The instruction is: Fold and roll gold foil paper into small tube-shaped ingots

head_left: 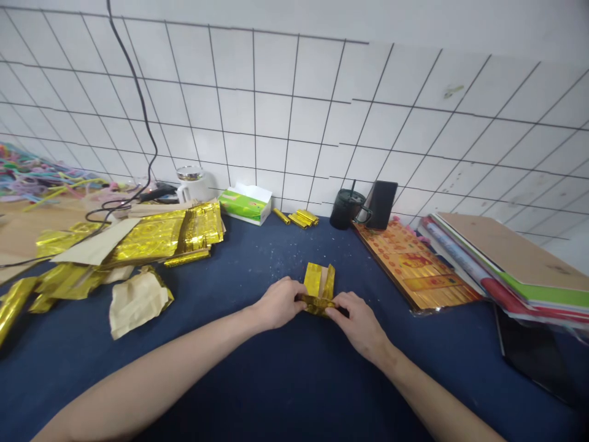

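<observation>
A small piece of gold foil paper (313, 279) lies in front of me on the dark blue table. Its sides are folded inward, with a tan strip of backing showing between them, and its near edge is folded or rolled over. My left hand (281, 302) pinches the left end of that near edge. At the right end, my right hand (356, 319) holds the same edge between thumb and fingers. Beyond the paper, several small gold rolls (304, 218) lie near the wall.
Stacked gold foil sheets (156, 236) and a crumpled paper piece (138, 304) lie at left. A green tissue pack (246, 205), a white mug (191, 184), a dark cup (346, 210) and a phone (383, 205) line the wall. Orange packets (414, 264) and stacked folders (510, 258) are right.
</observation>
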`<state>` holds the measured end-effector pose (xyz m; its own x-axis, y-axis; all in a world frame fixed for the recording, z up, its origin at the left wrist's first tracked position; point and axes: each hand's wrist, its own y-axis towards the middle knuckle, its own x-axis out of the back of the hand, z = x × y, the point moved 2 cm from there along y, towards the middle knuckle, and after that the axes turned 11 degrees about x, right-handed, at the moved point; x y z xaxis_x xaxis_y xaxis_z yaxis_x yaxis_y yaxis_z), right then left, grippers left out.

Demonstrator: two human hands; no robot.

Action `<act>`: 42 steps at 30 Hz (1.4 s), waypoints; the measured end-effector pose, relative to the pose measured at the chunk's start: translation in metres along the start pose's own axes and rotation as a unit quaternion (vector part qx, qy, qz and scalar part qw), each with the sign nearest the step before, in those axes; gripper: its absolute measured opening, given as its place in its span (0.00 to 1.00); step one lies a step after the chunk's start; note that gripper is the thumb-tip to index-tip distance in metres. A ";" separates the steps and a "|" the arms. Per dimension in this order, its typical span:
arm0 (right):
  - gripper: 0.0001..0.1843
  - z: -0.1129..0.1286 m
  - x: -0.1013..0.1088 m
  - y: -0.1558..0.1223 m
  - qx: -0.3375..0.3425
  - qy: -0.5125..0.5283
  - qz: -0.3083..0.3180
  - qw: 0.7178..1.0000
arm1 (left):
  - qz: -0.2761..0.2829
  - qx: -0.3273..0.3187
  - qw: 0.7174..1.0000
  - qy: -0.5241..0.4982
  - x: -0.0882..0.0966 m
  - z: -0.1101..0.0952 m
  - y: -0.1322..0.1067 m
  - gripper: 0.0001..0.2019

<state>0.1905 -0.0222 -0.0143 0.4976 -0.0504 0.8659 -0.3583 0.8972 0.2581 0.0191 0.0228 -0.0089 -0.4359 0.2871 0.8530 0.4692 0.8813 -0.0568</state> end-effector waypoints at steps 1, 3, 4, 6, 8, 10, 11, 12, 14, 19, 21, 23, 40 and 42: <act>0.11 0.000 -0.001 0.000 0.003 -0.007 0.001 1.000 | 0.002 0.000 1.000 0.004 0.000 0.000 0.000 0.04; 0.10 -0.001 -0.001 0.000 -0.005 -0.018 0.003 1.000 | 0.005 0.013 1.000 0.015 0.000 0.000 0.001 0.05; 0.10 -0.002 -0.002 0.000 -0.013 -0.022 0.004 1.000 | 0.007 0.022 1.000 0.019 0.000 0.000 0.001 0.05; 0.09 -0.003 -0.002 0.001 -0.032 -0.027 0.008 0.999 | 0.011 0.037 0.999 0.023 0.000 0.000 0.001 0.06; 0.08 -0.005 -0.003 0.001 -0.047 -0.031 0.010 0.998 | 0.014 0.040 0.999 0.024 0.000 0.001 0.002 0.07; 0.07 -0.006 -0.005 0.001 -0.054 -0.032 0.003 0.998 | 0.015 0.045 0.999 0.026 -0.001 0.001 0.002 0.07; 0.07 -0.007 -0.005 0.000 -0.054 -0.028 -0.003 0.998 | 0.015 0.046 0.998 0.027 -0.001 0.002 0.002 0.07; 0.06 -0.008 -0.006 -0.001 -0.052 -0.024 -0.011 0.998 | 0.015 0.044 0.999 0.027 -0.001 0.002 0.002 0.06; 0.05 -0.008 -0.007 -0.002 -0.042 -0.021 -0.025 0.999 | 0.016 0.021 0.999 0.027 -0.002 0.000 0.001 0.05; 0.04 -0.004 -0.009 -0.004 0.009 -0.017 -0.031 0.999 | -0.013 -0.074 0.997 0.024 0.000 -0.005 -0.004 0.04; 0.05 -0.003 -0.008 -0.005 0.020 -0.007 -0.034 0.999 | -0.012 -0.090 0.996 0.016 0.000 -0.006 -0.004 0.04; 0.06 -0.002 -0.007 -0.005 0.027 0.004 -0.036 0.999 | -0.006 -0.092 0.996 0.002 -0.001 -0.006 -0.005 0.05; 0.05 -0.002 -0.003 0.000 0.013 0.011 -0.019 1.000 | 0.012 0.046 0.999 -0.013 -0.005 -0.007 0.002 0.06; 0.05 -0.003 -0.003 0.001 0.008 0.012 -0.017 1.000 | 0.009 0.046 0.999 0.006 -0.006 -0.006 0.001 0.06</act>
<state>0.1906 -0.0195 -0.0182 0.5292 -0.0701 0.8456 -0.3524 0.8884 0.2942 0.0262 0.0200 -0.0110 -0.4175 0.2994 0.8579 0.4045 0.9067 -0.1196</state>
